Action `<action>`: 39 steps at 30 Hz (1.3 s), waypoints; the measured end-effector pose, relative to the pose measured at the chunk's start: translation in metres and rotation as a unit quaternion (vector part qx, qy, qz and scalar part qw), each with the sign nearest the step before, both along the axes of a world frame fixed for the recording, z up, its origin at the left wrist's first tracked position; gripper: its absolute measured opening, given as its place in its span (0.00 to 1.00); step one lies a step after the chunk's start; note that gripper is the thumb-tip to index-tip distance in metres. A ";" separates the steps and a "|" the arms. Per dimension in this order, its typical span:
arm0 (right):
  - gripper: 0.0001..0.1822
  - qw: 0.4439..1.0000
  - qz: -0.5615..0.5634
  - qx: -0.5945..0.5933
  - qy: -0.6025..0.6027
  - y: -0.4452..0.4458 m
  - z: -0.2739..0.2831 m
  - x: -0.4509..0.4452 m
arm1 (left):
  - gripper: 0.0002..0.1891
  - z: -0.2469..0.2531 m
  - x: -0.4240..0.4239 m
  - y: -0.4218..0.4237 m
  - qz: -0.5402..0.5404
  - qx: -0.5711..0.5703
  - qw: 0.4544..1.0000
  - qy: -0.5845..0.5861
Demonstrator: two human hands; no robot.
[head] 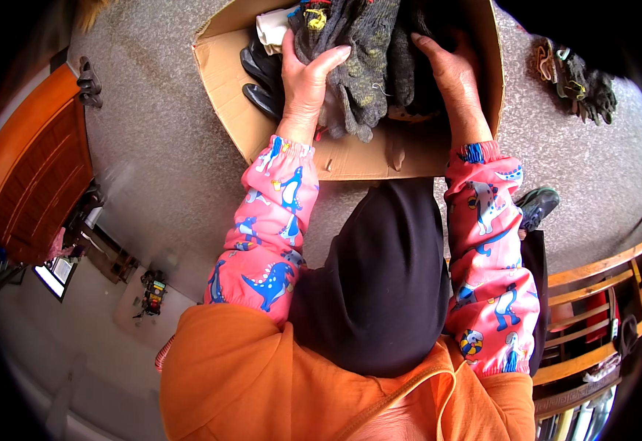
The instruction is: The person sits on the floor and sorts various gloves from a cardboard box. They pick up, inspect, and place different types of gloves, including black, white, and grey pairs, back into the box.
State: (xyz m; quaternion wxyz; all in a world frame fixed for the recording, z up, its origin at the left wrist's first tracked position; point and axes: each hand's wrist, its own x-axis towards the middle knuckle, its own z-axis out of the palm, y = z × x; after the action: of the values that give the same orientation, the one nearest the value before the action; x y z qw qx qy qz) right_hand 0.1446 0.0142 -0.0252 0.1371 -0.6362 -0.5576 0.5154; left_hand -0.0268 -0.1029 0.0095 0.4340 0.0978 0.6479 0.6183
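Observation:
An open cardboard box (pixel 354 160) stands before me, filled with work gloves. My left hand (pixel 310 77) reaches in, thumb spread and fingers hidden behind dark grey knit gloves (pixel 362 71) with yellowish stains; it seems to rest against them, and its grip is not visible. To its left lie black coated gloves (pixel 263 77) and a rolled white cloth item (pixel 274 27). My right hand (pixel 453 63) is inside the right of the box, beside a dark glove (pixel 402 71); its fingers vanish in shadow, so any hold is hidden.
More knit gloves (pixel 580 85) lie on the grey speckled floor to the right of the box. A dark shoe (pixel 538 206) shows beside my right sleeve. Slippers (pixel 89 82) lie near a wooden door (pixel 40 182) at left. A slatted wooden bench (pixel 591 320) stands at lower right.

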 end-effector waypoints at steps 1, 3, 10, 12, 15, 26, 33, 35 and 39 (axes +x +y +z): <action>0.37 0.999 -0.022 -0.004 0.041 0.000 0.002 -0.002 | 0.33 0.002 0.001 0.001 0.003 -0.004 1.000 0.001; 0.34 0.991 -0.065 -0.011 0.121 -0.003 0.006 -0.008 | 0.33 0.003 0.000 0.002 0.000 -0.005 1.000 0.002; 0.25 0.977 -0.062 -0.160 0.127 0.000 0.000 -0.001 | 0.33 0.002 0.000 0.001 -0.010 -0.011 1.000 0.002; 0.26 0.985 -0.059 -0.127 0.104 0.001 -0.010 -0.005 | 0.33 0.001 -0.001 0.001 -0.013 -0.010 1.000 0.003; 0.29 0.991 -0.040 -0.092 0.088 -0.002 0.006 -0.009 | 0.33 0.004 -0.001 -0.001 -0.010 -0.017 1.000 0.002; 0.33 0.997 -0.016 -0.026 0.065 -0.001 0.008 -0.010 | 0.32 0.001 -0.002 0.002 -0.016 -0.006 1.000 -0.001; 0.29 0.941 0.098 0.320 -0.048 -0.027 0.040 -0.016 | 0.33 0.017 0.011 0.005 -0.001 -0.007 1.000 -0.013; 0.31 0.945 0.101 0.306 0.051 -0.033 0.051 -0.016 | 0.43 0.022 0.015 0.003 -0.028 -0.036 0.998 0.046; 0.41 0.979 0.019 -0.017 0.203 -0.036 0.053 -0.011 | 0.45 0.014 0.014 -0.001 -0.045 -0.029 0.996 0.067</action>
State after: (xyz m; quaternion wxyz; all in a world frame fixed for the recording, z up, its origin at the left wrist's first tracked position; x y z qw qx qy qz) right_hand 0.1337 -0.0217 0.0273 0.2268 -0.5100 -0.5217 0.6453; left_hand -0.0130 -0.1036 0.0239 0.4197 0.1553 0.6883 0.5710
